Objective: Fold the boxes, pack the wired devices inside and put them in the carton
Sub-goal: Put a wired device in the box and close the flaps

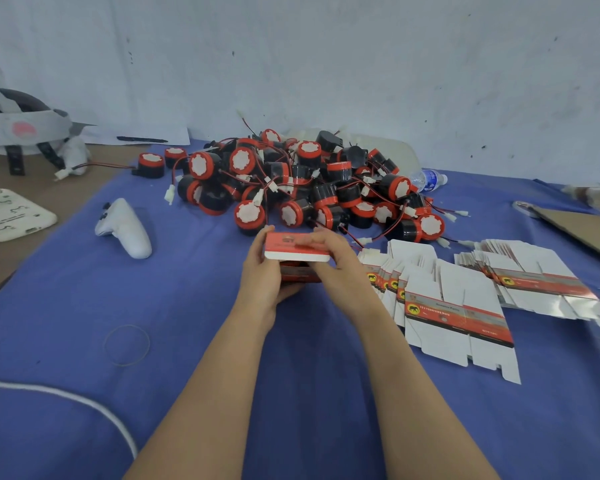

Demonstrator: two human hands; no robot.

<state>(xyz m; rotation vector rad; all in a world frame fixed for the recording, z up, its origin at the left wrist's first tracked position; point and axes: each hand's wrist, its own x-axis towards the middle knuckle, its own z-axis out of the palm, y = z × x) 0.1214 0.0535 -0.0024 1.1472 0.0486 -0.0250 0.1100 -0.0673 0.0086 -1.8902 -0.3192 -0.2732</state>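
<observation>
A pale bluish-white wall (361,64), flecked with dark specks and scuffs, rises behind the table (11,261), whose brown top shows bare at the left; a blue cloth (66,306) covers the rest. The light is soft and even

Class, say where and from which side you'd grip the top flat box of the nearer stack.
Probably pinch the top flat box at its near right corner, coming from the near side: it lies flat, and only that end clears the fanned stack.
</observation>
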